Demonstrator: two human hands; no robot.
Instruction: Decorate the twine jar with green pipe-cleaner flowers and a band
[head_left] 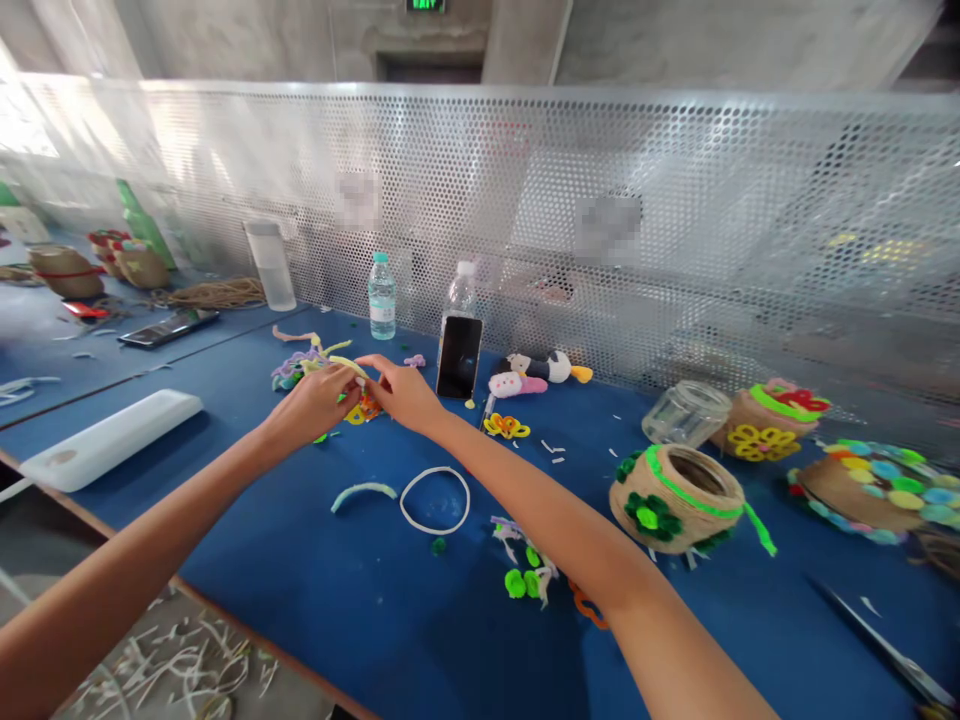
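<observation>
Both my hands meet over the far left-middle of the table. My left hand (pixel 324 398) is closed in a pinch, with a pale yellow pipe cleaner (pixel 347 364) curving over its fingers. From the other side my right hand (pixel 405 393) pinches the same pipe cleaner, forefinger stretched along it; the exact grip is small and partly hidden. Just behind my left hand lies a tangle of coloured pipe cleaners (pixel 298 368). Orange and yellow loops (pixel 365 408) show beneath my fingers. Nearer me are a pale green pipe cleaner piece (pixel 364 492) and a white ring (pixel 435 531).
A phone (pixel 459 357) leans before a bottle. Twine-wrapped jar (pixel 675 500), glass jar (pixel 686 413) and scissors (pixel 885 640) are at right. Green scraps (pixel 523 583) lie under my right forearm. A white case (pixel 112 440) sits left; a perforated metal screen (pixel 480 200) bounds the back.
</observation>
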